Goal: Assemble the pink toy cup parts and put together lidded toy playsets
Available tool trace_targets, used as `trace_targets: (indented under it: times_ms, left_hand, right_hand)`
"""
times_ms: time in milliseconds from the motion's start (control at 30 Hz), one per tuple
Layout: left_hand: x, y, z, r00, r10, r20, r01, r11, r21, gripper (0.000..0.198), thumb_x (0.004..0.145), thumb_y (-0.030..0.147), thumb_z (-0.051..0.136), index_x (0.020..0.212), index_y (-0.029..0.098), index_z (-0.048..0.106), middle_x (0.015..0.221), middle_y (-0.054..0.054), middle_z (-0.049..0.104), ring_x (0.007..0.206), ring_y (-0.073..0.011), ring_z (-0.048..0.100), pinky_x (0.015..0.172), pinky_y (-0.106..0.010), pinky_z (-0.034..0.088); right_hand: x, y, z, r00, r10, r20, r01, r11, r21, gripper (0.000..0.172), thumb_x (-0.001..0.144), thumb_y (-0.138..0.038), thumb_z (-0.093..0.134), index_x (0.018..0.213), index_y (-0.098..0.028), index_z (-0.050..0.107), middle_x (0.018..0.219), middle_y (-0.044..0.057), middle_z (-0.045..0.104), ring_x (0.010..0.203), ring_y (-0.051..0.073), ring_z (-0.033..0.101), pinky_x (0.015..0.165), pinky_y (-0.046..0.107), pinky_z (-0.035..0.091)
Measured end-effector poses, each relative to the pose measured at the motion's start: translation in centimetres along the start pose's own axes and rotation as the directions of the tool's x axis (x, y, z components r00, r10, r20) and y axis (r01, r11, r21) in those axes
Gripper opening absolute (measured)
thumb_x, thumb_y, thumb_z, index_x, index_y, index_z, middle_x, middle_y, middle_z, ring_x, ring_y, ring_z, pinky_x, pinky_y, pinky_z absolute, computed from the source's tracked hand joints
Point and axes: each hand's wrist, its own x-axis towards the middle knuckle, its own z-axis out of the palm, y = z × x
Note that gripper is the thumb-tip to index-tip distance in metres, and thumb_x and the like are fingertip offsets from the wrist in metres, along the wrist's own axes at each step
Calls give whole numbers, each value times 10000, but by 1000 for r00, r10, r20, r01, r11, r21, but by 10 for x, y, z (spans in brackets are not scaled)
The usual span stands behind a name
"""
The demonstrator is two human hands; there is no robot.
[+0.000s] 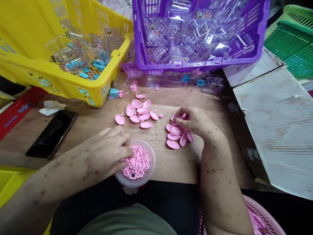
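Note:
My left hand (114,150) reaches over a round clear plastic tub (153,164) at the table's front edge. Its thumb and fingers are apart, with the tips at the small pink plastic pieces (138,163) inside. My right hand (190,120) is at a pile of pink oval plastic shells (173,144). Thumb and forefinger close on one pink oval shell (174,120) at the pile's top; the other fingers curl over and partly hide it. Another loose group of pink oval shells (144,117) lies left of this pile, beyond the tub.
A yellow crate (97,83) and a purple crate (200,63), both holding clear plastic cases, stand at the back. A phone (52,134) lies left, beside crumpled tissue (52,107). Cardboard (276,117) borders the right side; a pink basket (264,212) sits low right.

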Motion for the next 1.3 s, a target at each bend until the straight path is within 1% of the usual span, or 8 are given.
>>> trace_targets:
  times_ms: [167, 367, 467, 600, 733, 833, 933, 1300]
  left_hand:
    - [10, -4, 1, 990, 77, 117, -90, 989, 115, 145, 1041, 158, 675, 926, 237, 715, 1027, -85, 714, 1007, -314, 611, 909, -463, 460]
    - [10, 5, -20, 1000, -24, 11, 25, 988, -153, 175, 1135, 215, 567, 1136, 214, 742, 1084, -59, 791, 996, -227, 731, 933, -350, 546]
    - [21, 3, -29, 989, -85, -118, 43, 946, -323, 130, 1103, 224, 655, 1153, 211, 774, 1049, -25, 831, 908, -163, 778, 821, -248, 577]
    - [55, -13, -25, 932, -302, -203, 99, 747, -657, 126, 1040, 280, 794, 1083, 183, 860, 959, -50, 865, 794, -153, 799, 744, -231, 632]
    - [85, -40, -8, 898, -436, -63, 137, 413, -901, 383, 834, 424, 1021, 1070, 150, 892, 960, -102, 877, 828, -216, 841, 759, -285, 696]
    - [92, -56, 6, 884, -465, -46, 116, 314, -942, 479, 766, 476, 1062, 1075, 151, 893, 967, -104, 877, 851, -225, 849, 775, -295, 711]
    - [92, -62, 15, 881, -463, -93, 80, 340, -937, 455, 802, 532, 1030, 1006, 151, 889, 931, -89, 866, 800, -203, 834, 721, -264, 698]
    - [90, -49, 21, 917, -376, -135, 37, 417, -908, 157, 902, 299, 965, 1012, 196, 923, 955, -67, 888, 836, -189, 855, 771, -229, 701]
  right_hand:
    - [0, -3, -2, 1000, 17, 24, -18, 1000, 24, 114, 932, -328, 837, 880, -233, 872, 815, 19, 792, 701, 176, 663, 627, 306, 437]
    - [0, 3, -6, 990, -49, -130, 63, 993, 104, 186, 897, -370, 908, 1019, -231, 931, 904, 53, 839, 765, 213, 732, 704, 320, 544]
    - [0, 5, -6, 965, -205, -162, 229, 962, 149, 158, 877, -291, 924, 1019, -223, 924, 1022, 82, 837, 783, 217, 756, 722, 332, 602]
    - [-4, -10, -1, 815, -511, -272, 573, 778, 256, 75, 974, -318, 860, 999, -255, 892, 1289, 106, 825, 1008, 261, 813, 879, 383, 680]
    - [-8, -34, 12, 693, -667, -272, 709, 566, 420, 82, 1039, -317, 826, 1099, -262, 833, 1078, 68, 859, 1026, 244, 827, 938, 378, 688]
    - [-6, -43, 24, 610, -740, -285, 760, 444, 474, 123, 999, -293, 895, 1034, -251, 784, 1004, 37, 845, 975, 214, 819, 914, 343, 677]
    - [-3, -44, 30, 583, -754, -303, 776, 406, 482, 121, 1012, -219, 874, 1005, -246, 756, 984, 21, 828, 965, 193, 804, 937, 336, 661]
    - [-3, -43, 32, 626, -731, -273, 735, 435, 521, 111, 1005, -200, 878, 1028, -246, 779, 1013, 23, 846, 984, 195, 816, 933, 324, 659]
